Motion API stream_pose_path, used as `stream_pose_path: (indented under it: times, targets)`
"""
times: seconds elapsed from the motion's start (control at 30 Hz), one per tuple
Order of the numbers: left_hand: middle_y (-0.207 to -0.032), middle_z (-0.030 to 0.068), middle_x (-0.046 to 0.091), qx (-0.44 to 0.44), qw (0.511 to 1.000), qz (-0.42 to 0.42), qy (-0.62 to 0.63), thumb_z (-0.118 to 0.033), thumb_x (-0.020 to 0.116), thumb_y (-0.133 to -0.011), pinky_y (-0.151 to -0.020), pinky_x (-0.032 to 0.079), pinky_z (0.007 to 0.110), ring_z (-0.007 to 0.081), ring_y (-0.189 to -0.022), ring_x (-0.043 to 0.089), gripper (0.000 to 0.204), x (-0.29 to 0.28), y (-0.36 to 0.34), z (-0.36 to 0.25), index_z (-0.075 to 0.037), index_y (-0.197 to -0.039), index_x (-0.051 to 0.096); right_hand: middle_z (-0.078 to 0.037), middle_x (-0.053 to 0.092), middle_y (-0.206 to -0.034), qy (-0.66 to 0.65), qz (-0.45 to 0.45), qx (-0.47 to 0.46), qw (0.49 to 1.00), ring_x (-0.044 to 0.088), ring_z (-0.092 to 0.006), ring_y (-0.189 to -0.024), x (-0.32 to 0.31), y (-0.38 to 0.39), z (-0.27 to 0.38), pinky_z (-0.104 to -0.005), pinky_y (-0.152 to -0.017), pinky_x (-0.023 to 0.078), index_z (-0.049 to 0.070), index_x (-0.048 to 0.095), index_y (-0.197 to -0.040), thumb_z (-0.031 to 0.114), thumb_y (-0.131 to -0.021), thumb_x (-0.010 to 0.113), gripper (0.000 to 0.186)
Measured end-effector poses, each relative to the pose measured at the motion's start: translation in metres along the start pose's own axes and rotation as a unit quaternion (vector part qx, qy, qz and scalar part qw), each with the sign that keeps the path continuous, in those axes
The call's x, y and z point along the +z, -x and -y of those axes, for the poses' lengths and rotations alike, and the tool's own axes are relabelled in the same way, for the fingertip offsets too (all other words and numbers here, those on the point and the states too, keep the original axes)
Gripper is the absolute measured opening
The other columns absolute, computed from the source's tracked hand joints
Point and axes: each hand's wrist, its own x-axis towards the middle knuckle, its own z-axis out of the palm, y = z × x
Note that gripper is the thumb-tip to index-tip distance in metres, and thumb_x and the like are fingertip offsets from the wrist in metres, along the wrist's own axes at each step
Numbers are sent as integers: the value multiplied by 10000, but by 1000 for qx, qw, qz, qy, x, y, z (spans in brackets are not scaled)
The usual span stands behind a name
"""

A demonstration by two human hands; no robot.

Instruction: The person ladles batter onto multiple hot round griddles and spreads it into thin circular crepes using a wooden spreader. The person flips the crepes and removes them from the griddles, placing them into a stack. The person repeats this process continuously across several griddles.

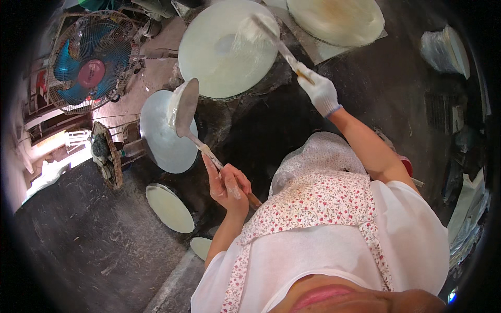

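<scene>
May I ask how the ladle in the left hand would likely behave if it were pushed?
The ladle would probably swing top-heavy, since its broad bowl sits beyond the left hand on a slim handle. It is likely stiff, as the bowl looks like metal. Its rim may be slippery where the glossy white coating clings.

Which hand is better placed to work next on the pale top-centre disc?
Probably the right hand: its long tool overlaps the pale disc; the left hand holds a ladle overlapping the grey disc.
</scene>
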Motion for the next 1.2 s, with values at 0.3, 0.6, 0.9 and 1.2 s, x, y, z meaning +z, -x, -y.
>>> stream_pose_path:
  times: [0.3, 0.6, 0.9, 1.2]
  targets:
    - [-664, 31, 546, -52, 997, -43, 20, -71, 440, -1115, -433, 392, 205, 62, -455, 454, 626, -17, 26, 12, -113, -1702, 228, -148, 719, -1371, -48, 138, -45, 988, 658, -189, -1301, 5, -37, 55, -284, -1113, 463, 21, 655, -1413, 165, -1019, 662, 419]
    - [-652, 17, 538, -92, 992, -80, 31, -76, 454, -1121, -436, 384, 197, 40, -462, 436, 607, -28, 39, 17, -119, -1696, 263, -208, 721, -1261, 110, 152, -11, 982, 700, -334, -1183, 22, -88, 52, -367, -1011, 523, 157, 702, -1368, 348, -1006, 640, 414]
    - [-613, 1, 528, -114, 991, -62, -27, -160, 465, -1126, -431, 327, 199, 40, -454, 426, 595, -50, 16, 24, -55, -1681, 277, -132, 671, -1449, -84, 142, 70, 984, 645, -217, -1331, 47, -31, 44, -315, -1130, 457, 66, 644, -1445, 182, -1032, 641, 429]
    - [-695, 2, 448, -153, 970, -51, 182, -196, 496, -1136, -429, 363, 244, 76, -486, 385, 575, -22, -167, 28, -152, -1679, 308, -119, 727, -1309, 182, 176, -10, 967, 698, -291, -1212, 25, -54, 64, -360, -1013, 524, 235, 666, -1427, 319, -1021, 654, 414]
